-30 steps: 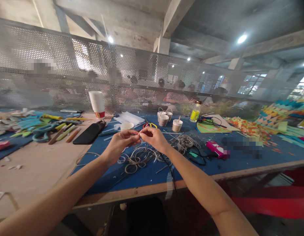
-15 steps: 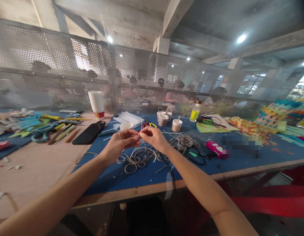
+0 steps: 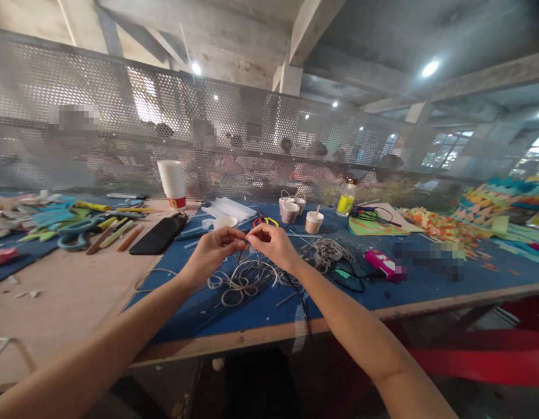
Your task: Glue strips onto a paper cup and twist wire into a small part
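My left hand (image 3: 212, 251) and my right hand (image 3: 273, 245) meet fingertip to fingertip over the blue mat (image 3: 186, 317). Both are pinched around something thin and small, too hidden by the fingers to make out. Below and beyond them lies a tangle of grey cord (image 3: 247, 282), with a second coil (image 3: 333, 253) to the right. Scissors with red and yellow handles (image 3: 266, 222) lie just behind my fingers. A white bowl (image 3: 224, 222) stands behind my left hand.
Small cups (image 3: 314, 221) and a yellow-labelled bottle (image 3: 346, 201) stand at the back. Stacked paper cups (image 3: 171, 183), a black phone (image 3: 158, 235) and teal scissors (image 3: 80, 233) are on the left. A magenta device (image 3: 383, 265) lies right, before a perforated screen (image 3: 252, 128).
The pale strand that stuck up above my fingertips no longer shows; a short dark piece now shows below them. Both hands stay nearly in place.
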Tool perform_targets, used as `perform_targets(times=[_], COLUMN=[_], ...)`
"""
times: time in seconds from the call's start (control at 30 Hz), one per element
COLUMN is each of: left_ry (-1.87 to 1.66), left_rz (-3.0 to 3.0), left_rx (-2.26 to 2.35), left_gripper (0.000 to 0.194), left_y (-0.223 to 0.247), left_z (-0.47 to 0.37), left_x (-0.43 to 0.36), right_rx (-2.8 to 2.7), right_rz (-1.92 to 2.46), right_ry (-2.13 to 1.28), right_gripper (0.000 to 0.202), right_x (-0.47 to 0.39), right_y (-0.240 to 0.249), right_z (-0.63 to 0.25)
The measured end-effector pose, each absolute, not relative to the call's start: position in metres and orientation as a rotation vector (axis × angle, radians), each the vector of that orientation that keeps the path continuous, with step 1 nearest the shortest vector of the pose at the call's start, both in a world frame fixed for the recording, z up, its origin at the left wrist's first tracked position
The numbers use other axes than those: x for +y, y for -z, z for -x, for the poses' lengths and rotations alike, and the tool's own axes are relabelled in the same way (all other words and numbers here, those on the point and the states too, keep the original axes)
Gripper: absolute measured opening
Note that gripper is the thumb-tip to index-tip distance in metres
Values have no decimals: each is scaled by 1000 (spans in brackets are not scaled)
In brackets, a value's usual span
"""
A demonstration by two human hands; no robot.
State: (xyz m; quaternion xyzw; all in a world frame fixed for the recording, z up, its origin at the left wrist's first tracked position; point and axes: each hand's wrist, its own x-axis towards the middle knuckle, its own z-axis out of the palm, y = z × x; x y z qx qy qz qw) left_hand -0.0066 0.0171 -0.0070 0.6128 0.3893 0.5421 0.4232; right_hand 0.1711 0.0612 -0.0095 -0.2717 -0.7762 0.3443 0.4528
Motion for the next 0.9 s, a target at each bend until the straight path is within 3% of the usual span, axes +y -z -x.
perform_targets(times=[0.43, 0.9], left_ry=[-1073, -1149], left_rz=[-1191, -1293], left_rx=[842, 941], left_gripper=[23, 26], left_y=[5, 5], left_z=[14, 8], left_x=[20, 17], right_rx=[-1927, -1926], right_rz=[676, 703], right_ry=[-912, -849], right_gripper=[21, 16], right_x=[61, 61], right_y=[8, 11], right_z=[-172, -170])
